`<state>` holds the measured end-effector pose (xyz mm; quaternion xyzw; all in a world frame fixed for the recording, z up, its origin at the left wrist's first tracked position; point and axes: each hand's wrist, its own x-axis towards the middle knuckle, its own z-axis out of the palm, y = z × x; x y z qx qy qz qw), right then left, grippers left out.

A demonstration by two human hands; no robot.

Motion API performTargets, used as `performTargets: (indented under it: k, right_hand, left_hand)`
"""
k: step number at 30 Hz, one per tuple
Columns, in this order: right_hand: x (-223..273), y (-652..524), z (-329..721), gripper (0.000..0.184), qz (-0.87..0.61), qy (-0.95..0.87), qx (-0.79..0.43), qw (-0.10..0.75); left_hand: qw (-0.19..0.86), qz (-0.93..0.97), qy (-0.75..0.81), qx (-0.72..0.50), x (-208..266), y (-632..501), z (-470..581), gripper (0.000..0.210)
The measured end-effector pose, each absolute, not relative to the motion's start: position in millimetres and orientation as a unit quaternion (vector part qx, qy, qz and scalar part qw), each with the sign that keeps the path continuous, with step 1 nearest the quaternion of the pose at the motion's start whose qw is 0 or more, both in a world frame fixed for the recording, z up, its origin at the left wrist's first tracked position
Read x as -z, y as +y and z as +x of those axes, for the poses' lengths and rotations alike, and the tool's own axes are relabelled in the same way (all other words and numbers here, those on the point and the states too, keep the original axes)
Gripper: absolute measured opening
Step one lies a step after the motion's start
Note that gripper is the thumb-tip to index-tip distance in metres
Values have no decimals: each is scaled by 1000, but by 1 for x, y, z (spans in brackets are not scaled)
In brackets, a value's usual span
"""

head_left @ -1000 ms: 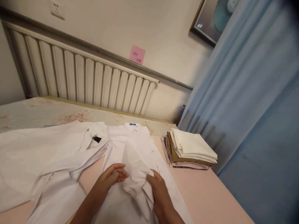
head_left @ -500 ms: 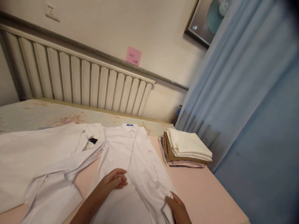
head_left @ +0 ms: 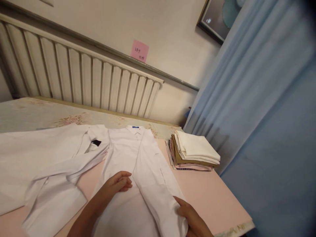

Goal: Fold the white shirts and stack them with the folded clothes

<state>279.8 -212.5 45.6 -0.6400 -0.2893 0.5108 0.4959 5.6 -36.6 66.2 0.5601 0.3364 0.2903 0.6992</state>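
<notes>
A long-sleeved white shirt (head_left: 123, 158) lies front up, its collar and blue label (head_left: 135, 127) at the far end. One sleeve (head_left: 153, 184) runs down along its right side. My left hand (head_left: 120, 182) is over the shirt's middle, fingers loosely bent and apart, holding nothing; whether it touches the cloth is unclear. At the lower right, my right hand (head_left: 189, 214) grips the edge of the shirt near the sleeve's lower end, with its thumb partly hidden. Another white garment (head_left: 49, 151) with a black label (head_left: 96, 143) is spread out to the left.
A stack of folded cloths (head_left: 197, 148), cream on top, stands at the right on the pink cover (head_left: 207, 191). Behind are a flowered cloth (head_left: 71, 120), a radiator (head_left: 86, 79) and a pink note (head_left: 139, 51). A blue curtain (head_left: 242, 82) hangs along the right side.
My right hand has shifted slightly right with the shirt's edge, and the sleeve there lies straighter. My left hand has barely moved over the shirt. The view has tilted down slightly.
</notes>
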Motion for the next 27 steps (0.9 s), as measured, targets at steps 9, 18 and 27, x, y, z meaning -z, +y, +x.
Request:
performTargets:
  k: [9, 18, 27]
  right_hand:
    - [-46, -232, 298, 45, -771, -567, -184, 223]
    - [-39, -161, 270, 52, -646, -723, 13, 244]
    - [-1, -125, 251, 54, -603, -783, 49, 145]
  left_hand:
    - [697, 557, 353, -281, -66, -36, 5, 43]
    - [686, 572, 368, -258, -61, -36, 7, 45]
    - [662, 558, 399, -302, -46, -25, 9, 43]
